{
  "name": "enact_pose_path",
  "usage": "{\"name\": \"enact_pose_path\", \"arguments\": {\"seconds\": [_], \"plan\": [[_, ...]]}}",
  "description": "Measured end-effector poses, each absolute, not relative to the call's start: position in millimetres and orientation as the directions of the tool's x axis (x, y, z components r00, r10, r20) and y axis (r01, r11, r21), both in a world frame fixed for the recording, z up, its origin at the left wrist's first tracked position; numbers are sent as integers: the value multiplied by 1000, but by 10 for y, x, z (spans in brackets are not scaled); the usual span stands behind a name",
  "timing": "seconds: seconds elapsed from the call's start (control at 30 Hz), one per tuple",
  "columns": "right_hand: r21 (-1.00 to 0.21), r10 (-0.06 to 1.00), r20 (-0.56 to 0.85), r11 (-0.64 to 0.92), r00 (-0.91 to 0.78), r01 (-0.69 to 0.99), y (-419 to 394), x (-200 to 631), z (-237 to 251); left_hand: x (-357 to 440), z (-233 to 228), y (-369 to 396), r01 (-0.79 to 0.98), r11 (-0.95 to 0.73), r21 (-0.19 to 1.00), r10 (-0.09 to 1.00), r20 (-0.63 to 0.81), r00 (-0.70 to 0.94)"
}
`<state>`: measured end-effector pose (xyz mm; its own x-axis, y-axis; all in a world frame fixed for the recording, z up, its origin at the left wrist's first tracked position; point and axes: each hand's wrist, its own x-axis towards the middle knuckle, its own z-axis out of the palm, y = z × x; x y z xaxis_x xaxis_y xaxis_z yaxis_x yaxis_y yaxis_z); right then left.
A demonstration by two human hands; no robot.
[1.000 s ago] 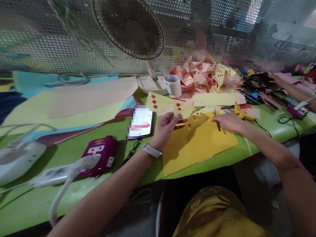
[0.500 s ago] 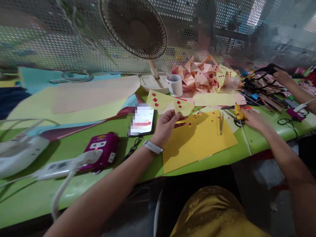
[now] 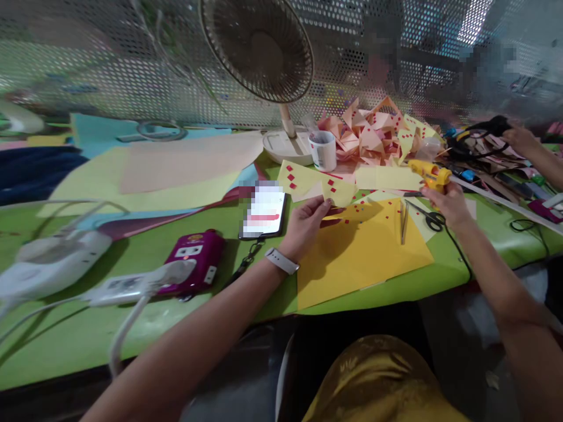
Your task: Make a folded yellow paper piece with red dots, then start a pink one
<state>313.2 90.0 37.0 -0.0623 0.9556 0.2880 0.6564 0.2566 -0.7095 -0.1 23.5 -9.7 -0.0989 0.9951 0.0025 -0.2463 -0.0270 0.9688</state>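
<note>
Card (image 3: 303, 180), pale yellow with red diamonds in 2 groups, is at the centre of the frame, its lower edge pinched between the thumb and fingers of my left hand (image 3: 303, 225); my right hand (image 3: 453, 208), at the right of the frame, is wrapped round the grip of the glue gun (image 3: 428, 174), whose nozzle points left, well apart from the card. Yellow sheet (image 3: 358, 261) spreads right of centre, with tweezers (image 3: 403, 223) lying on it near the right side; scissors (image 3: 435, 221) lie just beside it, close to my right hand. Phone (image 3: 267, 218) lies lit, left of my left hand; purple adapter (image 3: 197, 258) sits at lower left; upper centre, the cup (image 3: 323, 154) stands between the fan (image 3: 267, 55) and pink papers (image 3: 365, 140); at upper right another person's hand (image 3: 521, 140) is at a black thing (image 3: 477, 136) I cannot make out.
</note>
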Motion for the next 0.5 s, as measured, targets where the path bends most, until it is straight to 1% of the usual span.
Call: {"name": "enact_pose_path", "arguments": {"seconds": [0.03,0.07,0.1,0.13,0.2,0.27,0.33,0.4,0.5], "plan": [[-743,957,284,263,-66,615,889,2977,394,-5,-100,235,-252,-27,967,995,2,-100],[-825,962,257,268,-92,497,869,2825,420,-10,-102,235,-257,-28,966,995,2,-101],[-880,962,242,273,-130,389,842,2683,445,-16,-103,234,-260,-29,965,995,2,-103],[-906,957,223,274,-185,323,809,2555,468,-22,-102,233,-260,-30,965,995,3,-103],[-925,933,201,281,-297,256,731,2351,490,-31,-98,229,-251,-30,968,995,4,-102],[-925,891,182,299,-416,235,658,2220,466,-35,-91,224,-240,-27,970,995,3,-100],[-918,849,173,323,-499,231,606,2151,399,-33,-84,218,-238,-23,971,994,-3,-108],[-909,835,173,339,-523,241,576,2125,312,-23,-78,211,-242,-16,970,993,-13,-117],[-894,845,166,346,-508,284,565,2131,200,-3,-71,196,-252,-14,968,993,-17,-121]]}}
